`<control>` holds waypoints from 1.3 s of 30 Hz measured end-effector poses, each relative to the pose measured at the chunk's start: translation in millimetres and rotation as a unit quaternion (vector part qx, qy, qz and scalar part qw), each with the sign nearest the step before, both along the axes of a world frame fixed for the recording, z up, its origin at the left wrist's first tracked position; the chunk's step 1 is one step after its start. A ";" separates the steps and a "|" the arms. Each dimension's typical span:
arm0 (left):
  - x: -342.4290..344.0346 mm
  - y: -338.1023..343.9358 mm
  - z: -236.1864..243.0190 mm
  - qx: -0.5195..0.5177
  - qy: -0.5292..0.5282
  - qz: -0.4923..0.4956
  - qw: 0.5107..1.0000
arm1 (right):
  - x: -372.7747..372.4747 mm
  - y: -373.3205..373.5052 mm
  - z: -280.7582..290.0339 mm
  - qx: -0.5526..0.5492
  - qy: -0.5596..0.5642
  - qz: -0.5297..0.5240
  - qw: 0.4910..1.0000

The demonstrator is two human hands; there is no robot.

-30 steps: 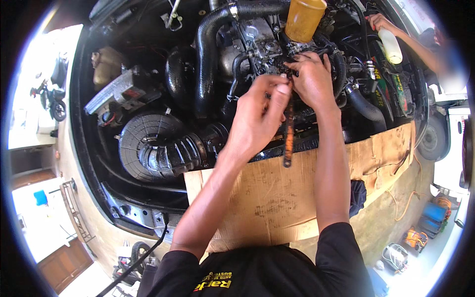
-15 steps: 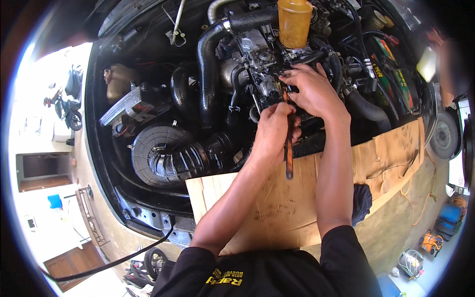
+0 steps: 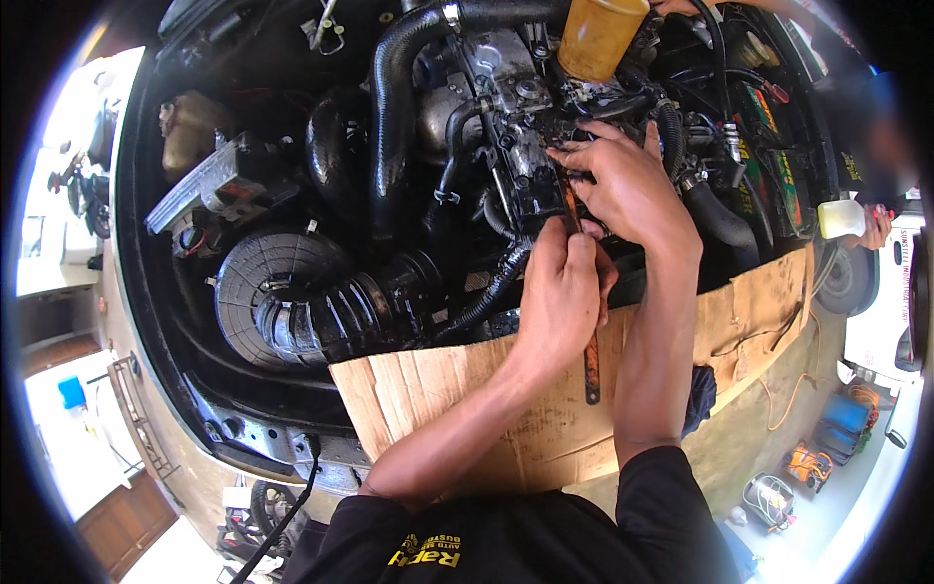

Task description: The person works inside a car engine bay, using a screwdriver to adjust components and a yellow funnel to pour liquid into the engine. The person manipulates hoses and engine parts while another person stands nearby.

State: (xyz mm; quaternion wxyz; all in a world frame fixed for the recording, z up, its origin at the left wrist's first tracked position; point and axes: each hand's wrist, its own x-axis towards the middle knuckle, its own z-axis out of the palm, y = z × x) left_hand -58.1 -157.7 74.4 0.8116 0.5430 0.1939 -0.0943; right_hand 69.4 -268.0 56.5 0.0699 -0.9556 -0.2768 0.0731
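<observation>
My left hand [image 3: 562,287] is closed around a hacksaw blade [image 3: 592,368], a thin flat strip in worn orange and black with a hole in its rounded lower end. The blade slants up from the cardboard's edge to the engine [image 3: 520,97], where its upper end is partly hidden among dark parts. My right hand [image 3: 623,180] rests over the engine beside that upper end. Its fingers are spread, with the fingertips against the parts around the blade. Just above this hand stands a yellow-brown plastic container [image 3: 601,39].
Cardboard [image 3: 438,389] covers the bay's front edge, with a dark cloth [image 3: 700,397] by my right forearm. Left lies a round black air-filter housing [image 3: 277,292]; right, a battery [image 3: 773,156]. At the far right another person's hand [image 3: 873,226] holds a pale container [image 3: 841,218].
My left hand and the blade have moved down toward me, and more of the blade overlaps the cardboard. My right hand stays by the engine. The other person's pale container is lower.
</observation>
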 end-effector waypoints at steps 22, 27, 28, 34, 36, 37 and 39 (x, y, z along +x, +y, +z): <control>17.0 8.1 -12.5 -0.053 0.011 0.024 0.998 | 5.2 3.0 -4.3 0.022 0.002 0.003 1.000; 12.0 -0.8 -8.3 -0.025 0.032 0.033 0.999 | 7.3 3.5 -4.3 0.018 0.018 0.012 1.000; 9.3 -1.2 -9.3 -0.012 0.036 0.031 0.999 | 6.4 4.9 0.7 0.000 0.026 0.012 1.000; 30.3 10.7 -27.4 -0.050 0.016 0.000 0.999 | 7.7 1.7 -12.3 -0.017 -0.053 0.006 0.998; 23.4 1.2 -21.5 -0.018 0.026 0.021 0.999 | 7.0 -0.7 -11.0 0.007 -0.026 0.002 1.000; 15.5 -4.6 -20.0 -0.005 0.028 0.031 0.999 | 6.8 -1.3 -9.8 0.019 -0.013 0.001 1.000; 12.5 -6.5 -20.6 0.011 0.023 0.044 0.999 | 7.5 0.0 -3.0 0.019 0.008 0.006 1.000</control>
